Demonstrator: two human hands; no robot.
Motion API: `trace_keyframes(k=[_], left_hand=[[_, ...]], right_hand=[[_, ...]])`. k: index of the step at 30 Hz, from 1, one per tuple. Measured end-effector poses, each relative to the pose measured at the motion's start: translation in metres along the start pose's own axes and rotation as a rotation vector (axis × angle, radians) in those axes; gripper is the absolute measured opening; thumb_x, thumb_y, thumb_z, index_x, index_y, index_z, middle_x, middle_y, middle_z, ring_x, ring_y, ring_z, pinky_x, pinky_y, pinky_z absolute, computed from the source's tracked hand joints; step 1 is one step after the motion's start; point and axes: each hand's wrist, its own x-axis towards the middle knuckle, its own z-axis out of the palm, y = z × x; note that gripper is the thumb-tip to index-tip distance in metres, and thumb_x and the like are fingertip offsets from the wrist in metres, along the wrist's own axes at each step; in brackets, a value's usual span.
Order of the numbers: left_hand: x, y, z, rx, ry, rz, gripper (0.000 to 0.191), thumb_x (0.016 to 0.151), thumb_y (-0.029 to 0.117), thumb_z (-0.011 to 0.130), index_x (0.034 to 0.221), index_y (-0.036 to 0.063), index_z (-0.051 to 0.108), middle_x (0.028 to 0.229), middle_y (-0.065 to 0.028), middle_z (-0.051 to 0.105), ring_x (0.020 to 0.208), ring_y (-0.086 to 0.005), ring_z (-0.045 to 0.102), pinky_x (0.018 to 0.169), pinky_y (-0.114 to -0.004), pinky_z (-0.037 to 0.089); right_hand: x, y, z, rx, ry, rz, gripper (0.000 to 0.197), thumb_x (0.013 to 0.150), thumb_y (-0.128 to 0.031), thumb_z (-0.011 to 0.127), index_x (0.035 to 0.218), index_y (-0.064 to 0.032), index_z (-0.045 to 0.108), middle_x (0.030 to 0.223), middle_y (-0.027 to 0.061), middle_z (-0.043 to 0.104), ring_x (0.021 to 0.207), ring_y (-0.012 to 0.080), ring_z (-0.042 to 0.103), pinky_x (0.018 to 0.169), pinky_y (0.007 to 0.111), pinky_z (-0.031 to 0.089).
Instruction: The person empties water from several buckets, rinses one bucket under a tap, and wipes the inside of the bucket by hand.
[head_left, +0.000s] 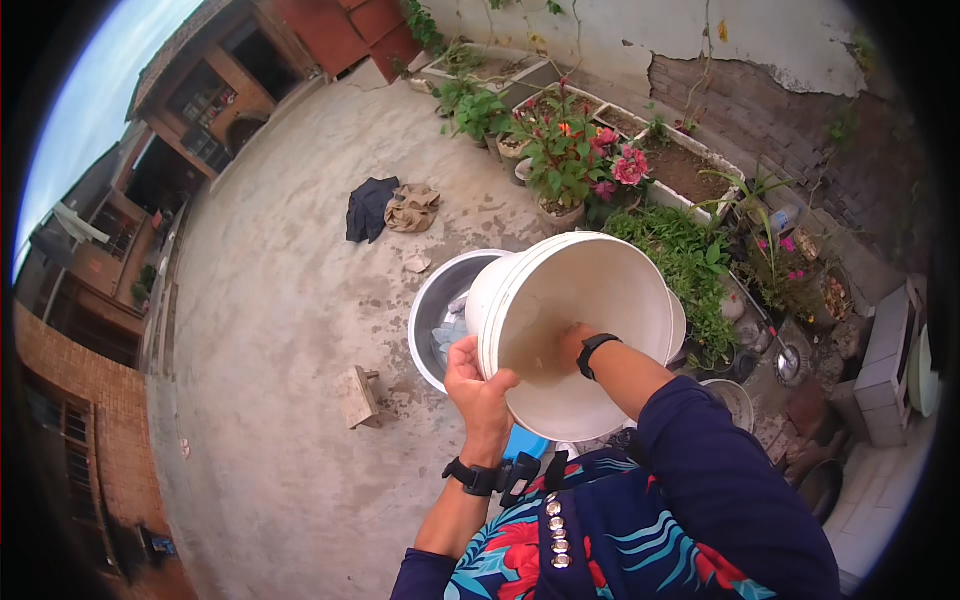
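Observation:
A large white plastic bucket (645, 277) is tilted with its mouth towards me, and some murky water shows inside it. My left hand (478, 386) grips the bucket's rim, thumb over the edge. Inside the bucket is my right hand (576, 346), its fingers partly hidden by the murky water, so what they hold cannot be told. Partly behind the bucket, a metal basin (429, 330) stands on the ground with wet bluish-grey cloth (448, 334) in it.
Dark and tan garments (412, 208) lie on the concrete ground beyond the basin. A small wooden stool (360, 397) stands at the left. Potted flowers (559, 150), leafy plants and brick-edged planters line the right. Near my body is a blue object (526, 444).

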Motion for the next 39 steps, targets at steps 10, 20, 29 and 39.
trace_keyframes(k=[10,20,29,39], left_hand=[[-0.012,-0.006,0.0,0.109,-0.044,-0.088,0.048,0.047,-0.012,0.051,0.094,-0.0036,0.043,0.085,-0.0088,0.054,0.075,-0.0141,0.054,0.067,-0.023,0.045],[-0.014,-0.021,0.012,0.085,-0.118,-0.039,0.048,0.048,-0.009,0.053,0.095,-0.0038,0.043,0.088,-0.008,0.053,0.078,-0.0136,0.053,0.072,-0.023,0.043],[-0.003,-0.031,0.007,0.242,-0.067,0.042,0.041,0.052,-0.004,0.057,0.091,-0.0023,0.045,0.083,-0.0068,0.051,0.079,-0.0141,0.051,0.072,-0.025,0.041],[-0.002,-0.032,0.031,0.307,-0.103,0.124,0.043,0.052,-0.009,0.053,0.094,-0.003,0.045,0.085,-0.0073,0.052,0.077,-0.0129,0.051,0.072,-0.023,0.041]], right_hand=[[0.038,0.003,-0.021,0.139,0.739,-0.215,0.039,0.079,-0.017,0.043,0.115,0.0006,0.042,0.125,0.0169,0.035,0.113,0.028,0.037,0.091,0.035,0.033],[-0.006,0.001,0.041,0.094,0.227,0.11,0.04,0.079,-0.025,0.044,0.113,-0.0025,0.045,0.117,0.0196,0.042,0.107,0.0299,0.042,0.09,0.037,0.033],[-0.056,0.008,0.067,0.392,0.123,-0.36,0.059,0.084,-0.046,0.027,0.126,-0.0038,0.029,0.129,0.0155,0.029,0.122,0.026,0.022,0.101,0.038,0.016],[-0.036,0.089,0.041,-0.653,0.601,0.167,0.048,0.077,-0.021,0.041,0.12,0.0013,0.039,0.131,0.0113,0.029,0.124,0.0247,0.019,0.103,0.036,0.01]])
